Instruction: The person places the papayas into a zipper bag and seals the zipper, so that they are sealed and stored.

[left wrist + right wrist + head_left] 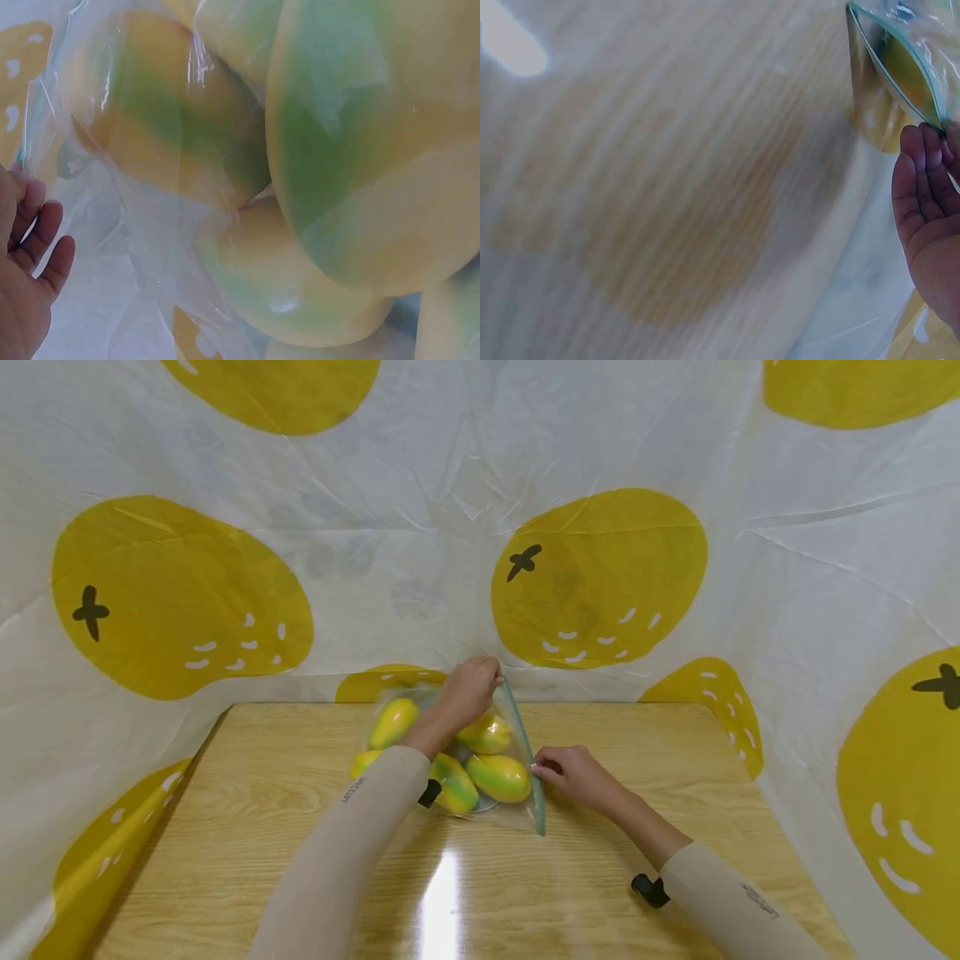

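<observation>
A clear zip bag [528, 739] with a green seal strip lies on the table, filled with several yellow-green mangoes [498, 778]. At the far end of the strip, my left hand [471, 687] pinches the bag's edge. My right hand [573, 772] pinches the strip nearer its middle. In the right wrist view the mouth [896, 64] gapes on the near side of the right fingertips, with a mango visible inside. Up close in the left wrist view, mangoes [165, 112] press against the plastic beside the left hand [30, 255]. The left forearm hides part of the bag.
The wooden table [600, 893] extends around the bag, with a bright reflection in front. White cloth [420, 585] printed with big yellow fruits hangs behind the table and along both sides. Dark wrist devices [649, 891] sit on both sleeves.
</observation>
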A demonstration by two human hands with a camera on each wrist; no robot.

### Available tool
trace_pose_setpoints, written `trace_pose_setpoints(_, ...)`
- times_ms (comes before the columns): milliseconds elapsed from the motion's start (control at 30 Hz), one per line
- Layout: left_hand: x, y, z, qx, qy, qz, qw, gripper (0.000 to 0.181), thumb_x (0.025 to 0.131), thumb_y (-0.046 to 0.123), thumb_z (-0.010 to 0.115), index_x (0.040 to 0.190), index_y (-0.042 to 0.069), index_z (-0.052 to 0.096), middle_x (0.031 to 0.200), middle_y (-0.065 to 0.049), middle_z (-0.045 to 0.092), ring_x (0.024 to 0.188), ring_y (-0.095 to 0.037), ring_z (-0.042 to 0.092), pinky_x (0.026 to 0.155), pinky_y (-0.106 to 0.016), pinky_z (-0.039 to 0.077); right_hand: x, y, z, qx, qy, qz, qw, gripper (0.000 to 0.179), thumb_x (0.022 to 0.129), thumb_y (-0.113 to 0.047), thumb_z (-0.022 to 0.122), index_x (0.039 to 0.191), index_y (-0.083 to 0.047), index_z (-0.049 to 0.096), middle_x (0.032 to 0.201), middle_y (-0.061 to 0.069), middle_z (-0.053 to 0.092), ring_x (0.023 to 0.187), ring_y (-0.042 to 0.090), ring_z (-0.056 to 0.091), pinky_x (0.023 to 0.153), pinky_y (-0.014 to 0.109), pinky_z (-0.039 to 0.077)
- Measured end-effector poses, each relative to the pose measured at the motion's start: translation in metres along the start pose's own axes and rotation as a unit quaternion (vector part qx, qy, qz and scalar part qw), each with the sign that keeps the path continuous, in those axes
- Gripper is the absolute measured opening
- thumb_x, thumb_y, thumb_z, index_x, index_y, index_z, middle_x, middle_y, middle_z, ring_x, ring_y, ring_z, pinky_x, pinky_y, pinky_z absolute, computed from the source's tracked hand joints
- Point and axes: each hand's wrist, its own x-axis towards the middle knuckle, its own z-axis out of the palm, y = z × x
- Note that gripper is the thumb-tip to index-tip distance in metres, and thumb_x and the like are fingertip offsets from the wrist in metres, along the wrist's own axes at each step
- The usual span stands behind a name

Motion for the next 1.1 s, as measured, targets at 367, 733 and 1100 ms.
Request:
trace_pose_setpoints(367, 0.004, 0.003, 0.004, 0.032, 0.021, 0.052, 0.9979, 0.015, 0.105, 0.016, 0.059, 0.104, 0.003, 0.066, 0.098, -0.010, 0.070, 0.094, -0.029, 0.069, 0.085, -0.039, 0.058, -0.024, 0.003, 0.001, 0.011, -0.049, -0.004, 0.9987, 0.013, 0.102, -0.017, 0.066, 0.092, -0.010, 0.072, 0.073, -0.004, 0.065, 0.063, 0.000, 0.047, 0.059, 0.020, 0.045)
trace_pose_setpoints(733, 0.010, 0.005, 0.000, 0.027, 0.025, 0.031, 0.9989, 0.017, 0.106, 0.018, 0.057, 0.104, 0.003, 0.064, 0.099, -0.011, 0.068, 0.094, -0.029, 0.068, 0.084, -0.041, 0.057, -0.044, 0.005, -0.001, 0.046, -0.120, -0.001, 0.9917, 0.014, 0.102, -0.017, 0.065, 0.090, -0.012, 0.070, 0.074, -0.008, 0.063, 0.065, -0.001, 0.047, 0.060, 0.019, 0.045)
trace_pose_setpoints(1100, 0.012, 0.009, -0.005, 0.035, 0.024, 0.019, 0.9989, 0.018, 0.107, 0.020, 0.056, 0.105, 0.004, 0.065, 0.099, -0.010, 0.069, 0.092, -0.027, 0.068, 0.082, -0.037, 0.058, -0.053, 0.008, -0.001, 0.046, -0.138, 0.004, 0.9894, 0.016, 0.100, -0.018, 0.068, 0.086, -0.013, 0.069, 0.070, -0.011, 0.062, 0.061, -0.003, 0.045, 0.057, 0.018, 0.042)
